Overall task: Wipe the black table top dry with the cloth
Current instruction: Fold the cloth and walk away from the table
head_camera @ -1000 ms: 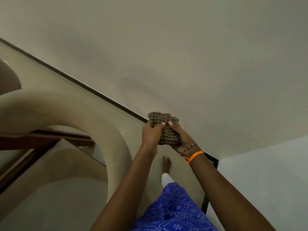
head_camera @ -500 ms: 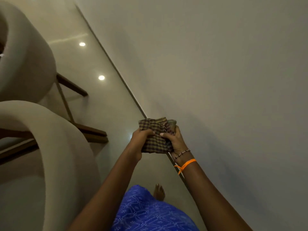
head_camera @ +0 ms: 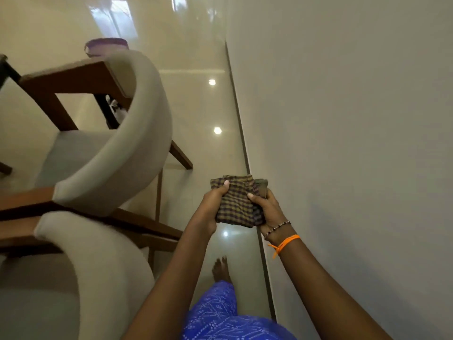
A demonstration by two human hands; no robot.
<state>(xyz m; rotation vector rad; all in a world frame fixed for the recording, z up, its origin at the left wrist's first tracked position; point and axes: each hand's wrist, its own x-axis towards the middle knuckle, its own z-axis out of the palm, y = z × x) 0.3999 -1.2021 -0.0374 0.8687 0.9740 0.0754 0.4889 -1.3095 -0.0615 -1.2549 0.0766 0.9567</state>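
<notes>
Head cam: both hands clamped on the folded checked cloth (head_camera: pixel 236 200), mid-frame, up in the air over the floor (head_camera: pixel 196 106). Left hand (head_camera: pixel 212 207) grips its left edge, right hand (head_camera: pixel 267 209) the right, same as half a second ago. The view has swung though: wall (head_camera: pixel 355 119) fills the right, two chairs (head_camera: pixel 117 143) now sit left, more floor showing up top.

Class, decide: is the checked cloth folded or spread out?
Folded: the cloth is a layered wad gripped between left hand and right hand.
</notes>
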